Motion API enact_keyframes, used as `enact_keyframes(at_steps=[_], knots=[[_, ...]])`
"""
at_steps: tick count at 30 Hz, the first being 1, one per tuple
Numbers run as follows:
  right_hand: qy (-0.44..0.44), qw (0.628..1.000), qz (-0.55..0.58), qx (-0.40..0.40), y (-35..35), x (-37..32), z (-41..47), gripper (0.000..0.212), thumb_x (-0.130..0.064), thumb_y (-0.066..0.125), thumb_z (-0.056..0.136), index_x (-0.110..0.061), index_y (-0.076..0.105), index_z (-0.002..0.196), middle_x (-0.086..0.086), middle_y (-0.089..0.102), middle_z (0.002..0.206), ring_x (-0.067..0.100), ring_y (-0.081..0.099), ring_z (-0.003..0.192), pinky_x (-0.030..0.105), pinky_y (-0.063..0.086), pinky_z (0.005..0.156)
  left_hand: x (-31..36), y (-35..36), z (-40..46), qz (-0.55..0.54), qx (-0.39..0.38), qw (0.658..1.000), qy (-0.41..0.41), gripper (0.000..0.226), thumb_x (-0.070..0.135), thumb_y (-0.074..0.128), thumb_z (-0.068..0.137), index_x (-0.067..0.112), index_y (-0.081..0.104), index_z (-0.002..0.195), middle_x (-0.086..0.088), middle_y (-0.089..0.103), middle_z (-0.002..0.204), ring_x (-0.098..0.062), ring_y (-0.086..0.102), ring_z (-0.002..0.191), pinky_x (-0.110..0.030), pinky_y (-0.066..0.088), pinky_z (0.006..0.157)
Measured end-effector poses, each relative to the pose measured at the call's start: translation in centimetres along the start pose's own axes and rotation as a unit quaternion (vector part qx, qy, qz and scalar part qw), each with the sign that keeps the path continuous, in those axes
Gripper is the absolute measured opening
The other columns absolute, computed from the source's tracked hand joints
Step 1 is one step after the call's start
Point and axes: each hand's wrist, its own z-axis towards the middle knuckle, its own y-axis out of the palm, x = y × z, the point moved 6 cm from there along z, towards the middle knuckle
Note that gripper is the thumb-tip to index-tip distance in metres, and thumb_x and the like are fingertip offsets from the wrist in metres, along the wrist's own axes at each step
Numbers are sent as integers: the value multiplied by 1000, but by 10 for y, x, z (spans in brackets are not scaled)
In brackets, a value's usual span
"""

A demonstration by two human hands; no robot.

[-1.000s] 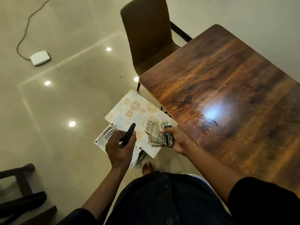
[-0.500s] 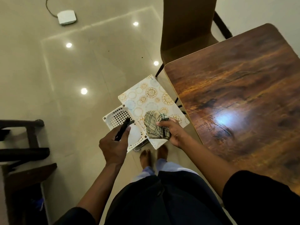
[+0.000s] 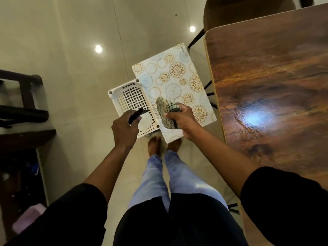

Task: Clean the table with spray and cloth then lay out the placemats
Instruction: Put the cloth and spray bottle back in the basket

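Since the earlier frame, view tilts down; both hands hover over the white perforated plastic basket (image 3: 130, 100). Left hand (image 3: 125, 129) grips a dark spray nozzle (image 3: 135, 115); right hand (image 3: 180, 119) clutches the checked cloth (image 3: 166, 112). Floral rectangular placemat (image 3: 174, 80) lies beneath, long axis toward upper frame; glossy wooden bench (image 3: 275, 82) right, nearer right hand.

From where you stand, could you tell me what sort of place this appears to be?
Most likely a home dining area: a glossy wooden table with a chair pushed up to it, a polished tiled floor, and patterned placemats resting on a white plastic basket beside the table.
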Motion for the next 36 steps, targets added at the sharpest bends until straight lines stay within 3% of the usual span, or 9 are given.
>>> enact_keyframes(at_steps=[3, 11, 18, 24, 26, 28, 32, 34, 36], knots=[[11, 1000, -18, -1, 1, 6, 10, 39, 0, 81, 77, -11, 71, 113, 12, 77, 103, 31, 74, 99, 45, 63, 83, -8, 10, 5, -1, -12, 1000, 6, 17, 12, 76, 99, 12, 82, 115, 9, 74, 94, -15, 70, 89, -29, 48, 78], [13, 999, -47, -11, 7, 8, 23, 44, -5, 81, 74, -11, 70, 116, 11, 77, 105, 30, 74, 99, 47, 61, 88, -23, 32, 17, 19, -46, 998, 27, 17, 9, 79, 96, 9, 83, 113, -5, 84, 107, -20, 73, 98, -28, 46, 84], [6, 999, -47, -16, 7, 2, 24, 32, 2, 73, 83, -15, 71, 110, 11, 76, 104, 29, 73, 98, 39, 62, 80, -16, 39, 17, 26, -62, 996, 58, 19, 10, 81, 96, 11, 83, 114, -3, 84, 107, -17, 74, 97, -26, 49, 85], [-7, 999, -46, -12, 5, -7, 23, 29, 3, 71, 86, -21, 71, 103, 8, 75, 100, 27, 72, 94, 39, 61, 80, -12, 42, 17, 29, -87, 994, 59, 19, 7, 82, 95, 12, 85, 113, -3, 85, 105, -8, 70, 95, 2, 38, 82], [-12, 999, -48, -6, 5, -10, 24, 28, 2, 70, 86, -21, 71, 103, 7, 75, 100, 27, 72, 96, 41, 60, 83, -9, 42, 18, 33, -97, 993, 54, 21, 9, 82, 94, 13, 85, 115, -4, 85, 107, -12, 73, 97, -1, 41, 85], [-19, 998, -54, -2, 5, -13, 24, 28, 0, 69, 87, -16, 71, 110, 10, 75, 104, 30, 71, 100, 44, 60, 85, -8, 42, 19, 40, -115, 992, 45, 28, 14, 78, 91, 14, 84, 118, -3, 84, 113, -20, 77, 105, -18, 51, 91], [-53, 995, -83, 1, 13, -25, 22, 28, -5, 64, 91, -16, 71, 117, 10, 75, 108, 28, 71, 101, 51, 60, 91, 1, 32, 27, -15, -127, 992, -20, 43, 5, 68, 85, 16, 83, 124, -1, 80, 128, -16, 70, 125, -28, 49, 108], [-99, 989, -114, -9, 22, -36, 18, 25, -12, 62, 91, -22, 72, 111, 7, 75, 104, 29, 71, 99, 52, 59, 88, 10, 28, 38, -113, -107, 983, -95, 33, 3, 67, 94, 16, 83, 120, 0, 80, 122, -15, 73, 120, -33, 55, 111], [-153, 972, -175, -21, 35, -47, 14, 29, -17, 59, 92, -24, 70, 117, 2, 74, 103, 25, 69, 97, 48, 57, 85, 19, 31, 50, -248, -105, 940, -207, 19, 20, 65, 106, 13, 82, 113, -5, 83, 111, -19, 78, 106, -40, 61, 108]])
